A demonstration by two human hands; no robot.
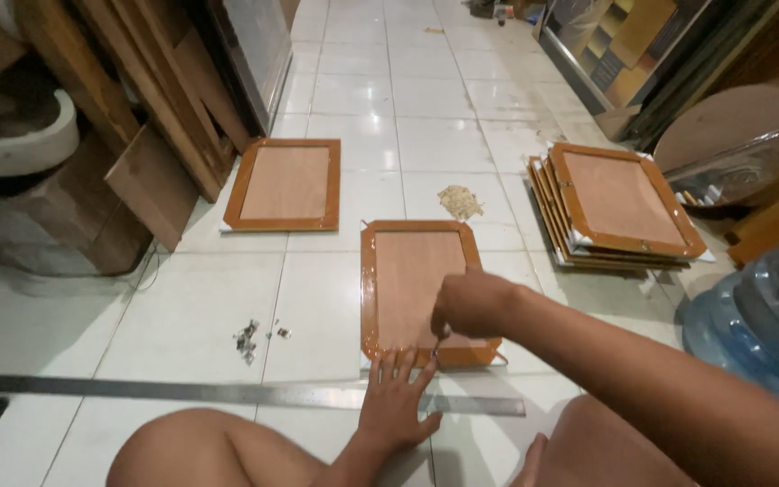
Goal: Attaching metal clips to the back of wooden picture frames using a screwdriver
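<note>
Bare knees fill the bottom edge of the frame, and just above them a long steel ruler [254, 394] lies across the white tile floor [344, 117]. At lower centre the left hand [396, 403] rests flat, fingers spread wide, holding nothing, its fingertips pressing the near edge of an orange-rimmed picture frame [418, 289] that lies face down at centre. The right hand [472, 304] comes in from the lower right on a long reaching forearm, fingers curled shut around a small thin tool, too small to make out, its tip at the frame's near right corner.

That frame looks light and stiff, with a thin board back that would likely flex; its glossy rim seems slippery, so the outer edges are the safest hold.

1 similar frame [286, 184] lies at upper left, a stack of frames [619, 207] at right. Small scraps [247, 340] sit left of centre, and a sawdust pile [459, 201] lies above the centre frame.
</note>
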